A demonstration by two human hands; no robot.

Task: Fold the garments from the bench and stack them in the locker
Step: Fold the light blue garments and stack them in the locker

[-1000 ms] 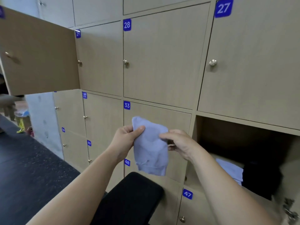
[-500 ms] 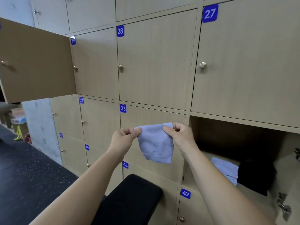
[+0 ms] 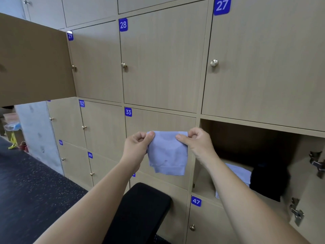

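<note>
Garment (image 3: 168,154) under handling: a small pale-blue piece, held in the air before the closed door numbered 33 (image 3: 158,120), above the far end of the black padded worktop (image 3: 140,208) and just left of the open locker (image 3: 237,136). Its top edge is pinched at both corners. The left corner is grasped between the thumb and curled fingers of the left grip (image 3: 136,147), and the right corner in the same way by the right grip (image 3: 198,143). The top edge is drawn level between them, and the cloth hangs free with its hemmed band lowest.

This hold is judged to serve the fold. With the weight hung from two corners, the layers are pulled flat and the side edges squared before the piece is halved again or laid down. The position beside the locker opening is judged deliberate, so that only a short carry to the right is needed.

Inside the locker a folded pale piece (image 3: 241,172) is seen on the compartment floor, with a dark piece (image 3: 269,182) at its right. Whether the two touch or overlap cannot be told. The stack is therefore judged to be begun, and the held piece is taken as next for it.

Hinges (image 3: 316,162) are seen at the locker's right side. A second door (image 3: 33,64) stands open at upper left, well apart from the work.
</note>
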